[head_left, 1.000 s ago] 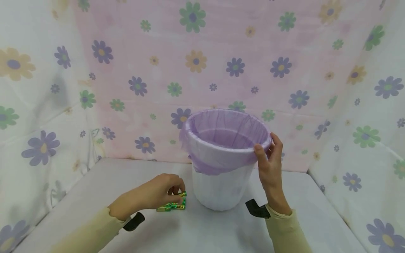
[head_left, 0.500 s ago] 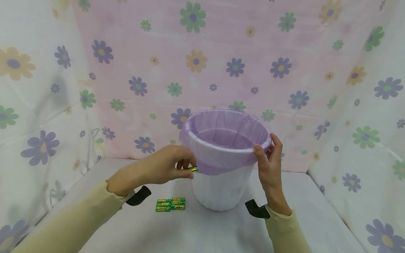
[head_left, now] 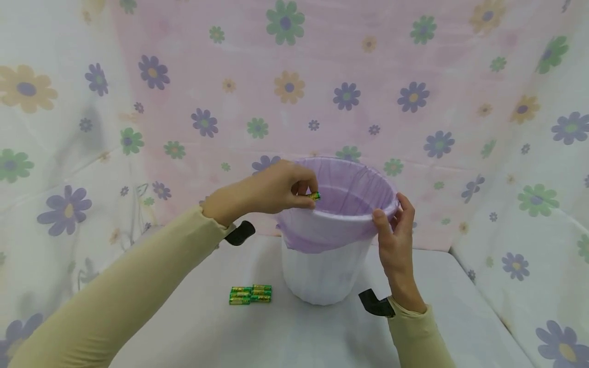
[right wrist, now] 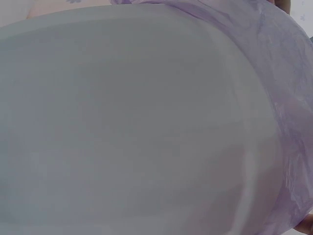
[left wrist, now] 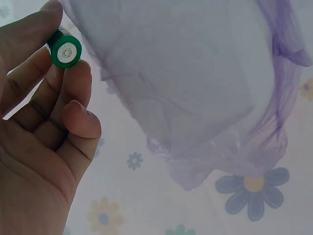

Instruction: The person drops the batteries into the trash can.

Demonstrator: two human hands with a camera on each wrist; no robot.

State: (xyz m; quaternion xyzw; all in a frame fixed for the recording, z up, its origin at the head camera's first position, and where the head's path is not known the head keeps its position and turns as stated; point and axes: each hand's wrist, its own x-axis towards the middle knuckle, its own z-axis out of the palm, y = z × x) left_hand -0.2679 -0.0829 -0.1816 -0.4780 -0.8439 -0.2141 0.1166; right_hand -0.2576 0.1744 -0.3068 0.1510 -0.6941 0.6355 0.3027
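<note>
Between thumb and fingers my left hand [head_left: 280, 188] pinches a small green and gold battery [head_left: 315, 196], held at the left part of the rim of a white bin [head_left: 322, 273]. In the left wrist view the flat end of that battery [left wrist: 66, 52] faces the camera. A thin purple bag [head_left: 352, 197] lines the bin and folds down over its outside. With thumb and fingers, my right hand [head_left: 397, 243] grips the bin's right rim. The right wrist view is mostly filled by the bin's pale wall [right wrist: 146, 122], and only bits of fingers show at its edge.
Several more green batteries [head_left: 250, 295] lie in two short stacked columns on the white tabletop [head_left: 221, 337], left of the bin's foot. Flower-patterned cloth [head_left: 239, 107] hangs behind and on both sides.
My left hand has lifted one battery from the group on the table and carried it up and right to the bin's rim. The right hand keeps its grip on the rim.
</note>
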